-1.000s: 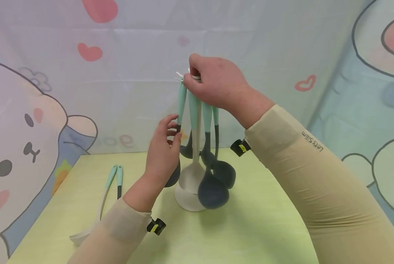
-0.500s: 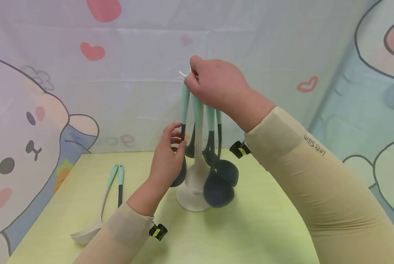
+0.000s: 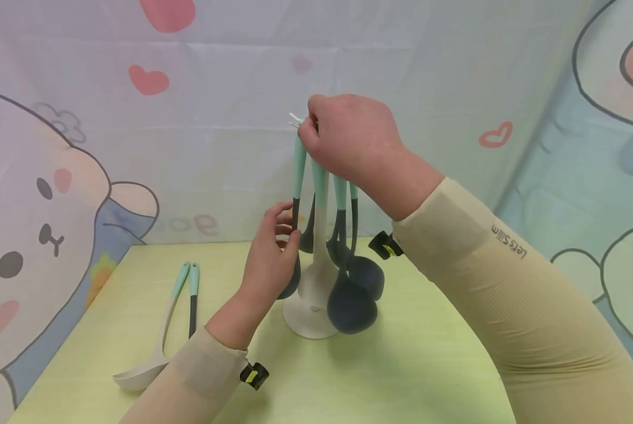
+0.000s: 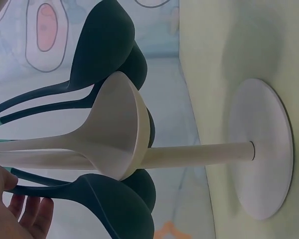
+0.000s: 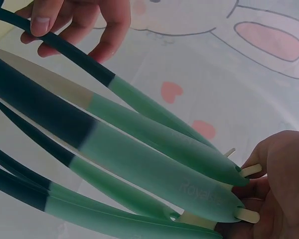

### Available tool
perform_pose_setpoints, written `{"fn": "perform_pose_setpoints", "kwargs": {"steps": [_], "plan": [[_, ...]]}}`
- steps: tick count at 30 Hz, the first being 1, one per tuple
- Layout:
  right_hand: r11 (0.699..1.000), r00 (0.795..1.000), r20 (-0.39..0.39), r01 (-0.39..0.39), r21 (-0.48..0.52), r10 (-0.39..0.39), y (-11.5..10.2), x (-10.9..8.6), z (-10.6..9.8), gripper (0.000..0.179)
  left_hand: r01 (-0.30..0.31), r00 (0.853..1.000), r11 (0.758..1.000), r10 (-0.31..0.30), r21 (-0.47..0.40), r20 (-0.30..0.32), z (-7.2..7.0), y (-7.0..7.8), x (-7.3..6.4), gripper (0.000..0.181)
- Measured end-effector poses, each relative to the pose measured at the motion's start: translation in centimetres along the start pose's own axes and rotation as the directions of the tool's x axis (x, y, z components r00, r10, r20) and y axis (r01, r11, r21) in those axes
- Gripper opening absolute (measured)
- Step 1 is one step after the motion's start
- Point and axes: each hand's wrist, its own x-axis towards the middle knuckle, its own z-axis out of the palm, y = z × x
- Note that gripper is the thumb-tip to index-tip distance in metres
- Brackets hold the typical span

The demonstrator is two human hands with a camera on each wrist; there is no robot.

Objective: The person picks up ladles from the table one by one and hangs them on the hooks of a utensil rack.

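Cartoon cloth (image 3: 231, 94) behind, left hand (image 3: 268, 253) pinches a dark utensil (image 4: 112, 204), right hand (image 3: 353, 132) grips the stand (image 4: 259, 119)

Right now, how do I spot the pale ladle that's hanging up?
On the yellowish table is a white stand. Utensils hang around it. The pale ladle is the only light one hanging there; the others have dark heads.

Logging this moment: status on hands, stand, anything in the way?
Left hand pinches dark utensil by its shaft. Right hand grips stand at top. Stand upright. In the way: other utensils hanging close beside left hand.
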Motion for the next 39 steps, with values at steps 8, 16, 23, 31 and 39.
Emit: {"fn": "perform_pose_setpoints", "kwargs": {"steps": [8,16,23,31,39], "plan": [[0.999,0.999,-0.033,0.033,0.009,-0.033,0.3,-0.2,0.0,0.025,0.001,1.000,1.000,-0.001,-0.007,-0.001,-0.1,-0.1,-0.3,0.044],[0.998,0.997,-0.055,0.063,0.017,-0.062,0.6,-0.2,0.2,0.026,0.028,1.000,1.000,-0.028,-0.004,0.007,-1.2,-0.1,-0.4,0.043],[0.996,0.995,-0.063,0.083,0.030,-0.081,0.8,-0.2,0.5,0.026,0.088,0.996,0.996,-0.087,0.033,-0.016,-3.2,-1.4,0.0,0.044],[0.994,0.992,-0.083,0.097,0.041,-0.093,1.0,-0.2,0.6,0.024,0.385,0.923,0.921,-0.382,0.055,-0.049,-6.4,-3.7,1.3,0.048],[0.994,0.990,-0.100,0.103,0.047,-0.098,1.4,-0.4,0.7,0.024,0.554,0.831,0.823,-0.556,0.123,-0.018,-9.1,-8.0,1.8,0.054]]}}
